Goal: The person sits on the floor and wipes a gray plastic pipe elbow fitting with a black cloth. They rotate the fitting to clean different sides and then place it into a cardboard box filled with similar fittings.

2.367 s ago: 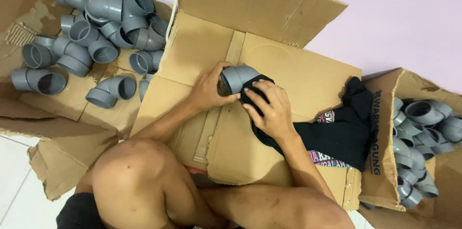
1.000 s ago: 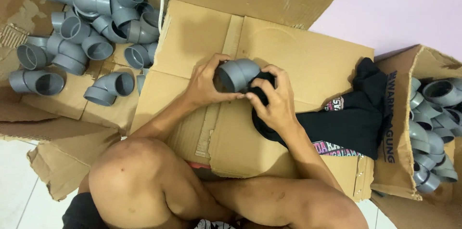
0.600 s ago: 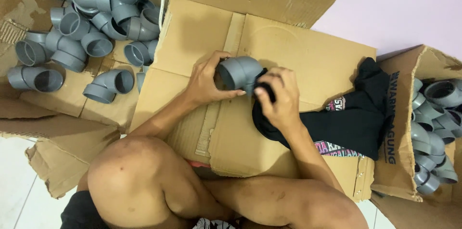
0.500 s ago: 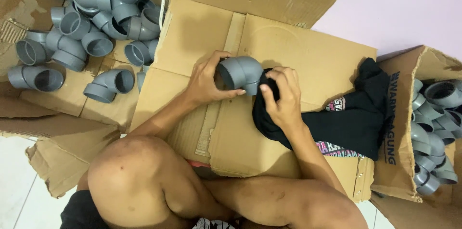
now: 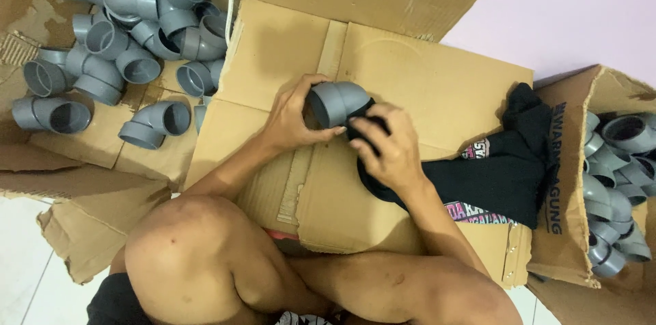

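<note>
My left hand (image 5: 292,122) grips a grey plastic pipe elbow (image 5: 335,101) over a flattened cardboard box (image 5: 403,86). One open end of the elbow faces left, toward my palm. My right hand (image 5: 387,149) presses a bunched part of a black cloth (image 5: 492,174) against the elbow's lower right end. The rest of the cloth trails to the right across the cardboard, with a printed patch showing.
A heap of several grey pipe elbows (image 5: 130,31) lies on torn cardboard (image 5: 68,154) at the upper left. A cardboard box (image 5: 567,181) at the right holds more grey elbows (image 5: 615,181). My bare knees (image 5: 184,256) fill the foreground. A pink wall (image 5: 567,10) stands behind.
My right hand slid the black cloth back and forth over the elbow's end, and now covers it from below. The left hand kept its hold and the elbow stayed in place.
</note>
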